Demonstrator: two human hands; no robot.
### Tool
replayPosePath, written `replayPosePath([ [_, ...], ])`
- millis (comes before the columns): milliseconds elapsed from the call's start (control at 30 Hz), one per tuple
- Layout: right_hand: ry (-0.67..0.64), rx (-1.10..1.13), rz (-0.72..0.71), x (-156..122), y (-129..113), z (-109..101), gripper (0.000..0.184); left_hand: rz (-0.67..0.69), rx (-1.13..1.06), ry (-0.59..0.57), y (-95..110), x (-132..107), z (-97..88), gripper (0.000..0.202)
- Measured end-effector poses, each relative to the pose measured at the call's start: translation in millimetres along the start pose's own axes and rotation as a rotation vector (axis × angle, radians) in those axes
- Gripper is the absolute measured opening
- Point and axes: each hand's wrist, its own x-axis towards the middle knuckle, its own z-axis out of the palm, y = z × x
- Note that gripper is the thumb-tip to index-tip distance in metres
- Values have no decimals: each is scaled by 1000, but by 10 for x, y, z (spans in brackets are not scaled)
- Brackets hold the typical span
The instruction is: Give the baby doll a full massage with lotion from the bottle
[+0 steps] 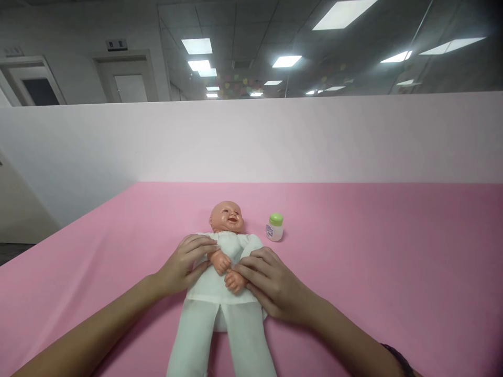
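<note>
A baby doll (226, 288) in a white top and trousers lies on its back, its bald head pointing away from me. Both of its plastic hands rest on its belly. My left hand (185, 264) is closed around the doll's arm on the left side, fingers over the sleeve and thumb lower down. On the other side, my right hand (275, 283) grips the doll's other arm close to the wrist, with the thumb underneath. Beside the doll's head, to the right, stands a small clear jar (274, 228) with a green lid, touched by neither hand.
A pink cloth (373, 262) covers the table, with some creases at the left. Behind it rises a white partition (275, 139). Farther off are a door (129, 81), glass panels and ceiling lights.
</note>
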Motion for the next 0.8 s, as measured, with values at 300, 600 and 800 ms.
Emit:
replayPosePath([
  [300,460,82,210,-39,149,-50,41,-402,-356,375,-181,-111,13,31],
  [600,1018,713,1091,6,356,-124,43,-1023,-876,880,-467,-79,44,17],
  [800,1179,1211,1587,-62,576,-121,30,-1265,-1045,1023,-638,-112,85,18],
])
